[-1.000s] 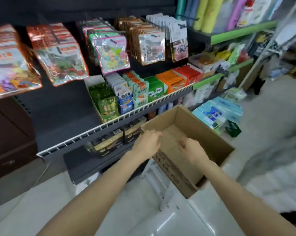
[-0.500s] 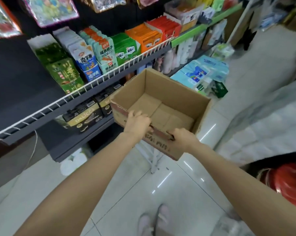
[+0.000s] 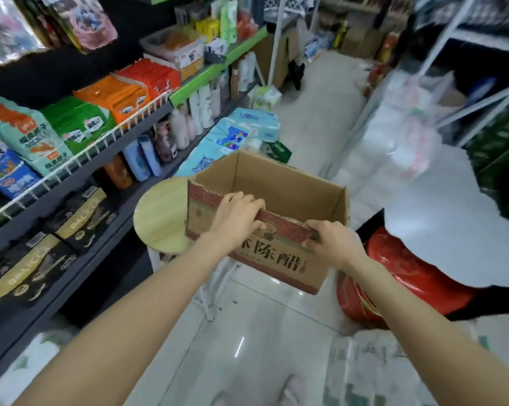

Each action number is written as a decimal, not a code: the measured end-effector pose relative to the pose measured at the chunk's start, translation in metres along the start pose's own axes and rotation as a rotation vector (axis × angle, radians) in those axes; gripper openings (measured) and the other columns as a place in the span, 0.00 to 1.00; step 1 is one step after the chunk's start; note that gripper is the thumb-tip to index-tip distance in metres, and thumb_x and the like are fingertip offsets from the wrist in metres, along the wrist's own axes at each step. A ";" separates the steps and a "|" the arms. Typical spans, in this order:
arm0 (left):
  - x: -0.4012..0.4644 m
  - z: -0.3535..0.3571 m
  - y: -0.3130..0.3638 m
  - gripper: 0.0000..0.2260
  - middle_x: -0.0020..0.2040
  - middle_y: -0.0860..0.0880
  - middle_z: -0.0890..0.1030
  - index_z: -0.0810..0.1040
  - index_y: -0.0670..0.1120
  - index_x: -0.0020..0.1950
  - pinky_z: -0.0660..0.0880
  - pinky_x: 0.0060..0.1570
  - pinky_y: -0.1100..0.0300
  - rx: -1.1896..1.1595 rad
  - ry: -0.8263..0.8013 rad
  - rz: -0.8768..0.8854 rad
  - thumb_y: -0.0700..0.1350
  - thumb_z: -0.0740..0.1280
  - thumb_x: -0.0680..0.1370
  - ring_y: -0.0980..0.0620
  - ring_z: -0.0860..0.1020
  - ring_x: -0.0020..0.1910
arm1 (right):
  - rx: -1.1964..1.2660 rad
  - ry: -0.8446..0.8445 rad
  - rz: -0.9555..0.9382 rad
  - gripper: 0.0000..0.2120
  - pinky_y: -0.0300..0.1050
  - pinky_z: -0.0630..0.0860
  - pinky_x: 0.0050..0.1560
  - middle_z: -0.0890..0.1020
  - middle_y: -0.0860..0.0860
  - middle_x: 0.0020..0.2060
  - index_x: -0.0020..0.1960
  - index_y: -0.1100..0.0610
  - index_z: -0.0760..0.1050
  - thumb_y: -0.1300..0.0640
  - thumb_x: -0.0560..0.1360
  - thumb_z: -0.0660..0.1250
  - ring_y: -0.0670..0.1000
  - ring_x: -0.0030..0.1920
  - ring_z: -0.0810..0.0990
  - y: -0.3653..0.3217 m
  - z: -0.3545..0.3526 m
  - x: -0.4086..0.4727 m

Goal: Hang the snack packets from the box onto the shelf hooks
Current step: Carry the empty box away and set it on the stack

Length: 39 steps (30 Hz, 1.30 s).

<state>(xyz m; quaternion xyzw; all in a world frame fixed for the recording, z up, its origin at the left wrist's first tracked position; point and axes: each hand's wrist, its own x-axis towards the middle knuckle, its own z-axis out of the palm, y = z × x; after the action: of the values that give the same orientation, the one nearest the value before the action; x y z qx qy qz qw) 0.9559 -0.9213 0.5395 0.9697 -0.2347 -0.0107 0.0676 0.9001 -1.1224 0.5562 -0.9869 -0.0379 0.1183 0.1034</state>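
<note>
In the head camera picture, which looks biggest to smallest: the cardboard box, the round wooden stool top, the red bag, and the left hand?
1. Cardboard box
2. Red bag, though partly hidden, so this is unsure
3. Round wooden stool top, partly hidden behind the box
4. Left hand, gripping the box's near rim

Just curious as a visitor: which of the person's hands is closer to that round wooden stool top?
The left. The left hand grips the cardboard box's near rim just right of the round wooden stool top; the right hand grips the same rim farther along, away from the stool.
</note>
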 end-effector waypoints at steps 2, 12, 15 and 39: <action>0.023 0.000 0.036 0.18 0.58 0.50 0.77 0.72 0.50 0.61 0.62 0.61 0.56 -0.053 -0.017 0.069 0.57 0.66 0.75 0.48 0.71 0.59 | 0.028 0.040 0.084 0.09 0.46 0.74 0.43 0.82 0.49 0.48 0.54 0.50 0.75 0.51 0.75 0.64 0.54 0.52 0.79 0.033 -0.016 -0.019; 0.097 0.012 0.237 0.14 0.59 0.50 0.80 0.77 0.50 0.60 0.69 0.63 0.50 -0.508 -0.139 0.200 0.52 0.69 0.75 0.49 0.75 0.61 | 0.081 0.214 0.397 0.16 0.45 0.71 0.47 0.82 0.54 0.48 0.56 0.54 0.78 0.58 0.69 0.68 0.56 0.51 0.78 0.219 -0.081 -0.103; 0.123 0.011 0.288 0.15 0.59 0.50 0.80 0.78 0.50 0.60 0.70 0.63 0.51 -0.610 -0.183 0.204 0.51 0.70 0.74 0.49 0.76 0.61 | 0.046 0.262 0.451 0.14 0.43 0.68 0.39 0.83 0.55 0.41 0.52 0.55 0.80 0.59 0.67 0.68 0.58 0.43 0.79 0.265 -0.100 -0.118; 0.383 0.049 0.452 0.26 0.77 0.50 0.57 0.55 0.50 0.77 0.57 0.73 0.53 -0.973 -0.545 0.192 0.49 0.59 0.81 0.49 0.57 0.75 | -0.057 0.474 0.804 0.07 0.46 0.69 0.37 0.80 0.53 0.46 0.46 0.56 0.71 0.54 0.74 0.67 0.58 0.46 0.80 0.439 -0.117 0.024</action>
<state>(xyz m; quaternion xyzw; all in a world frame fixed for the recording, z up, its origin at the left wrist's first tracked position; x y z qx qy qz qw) 1.0892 -1.5007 0.5563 0.7632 -0.2989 -0.3616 0.4443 0.9738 -1.5716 0.5685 -0.9256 0.3687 -0.0807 0.0281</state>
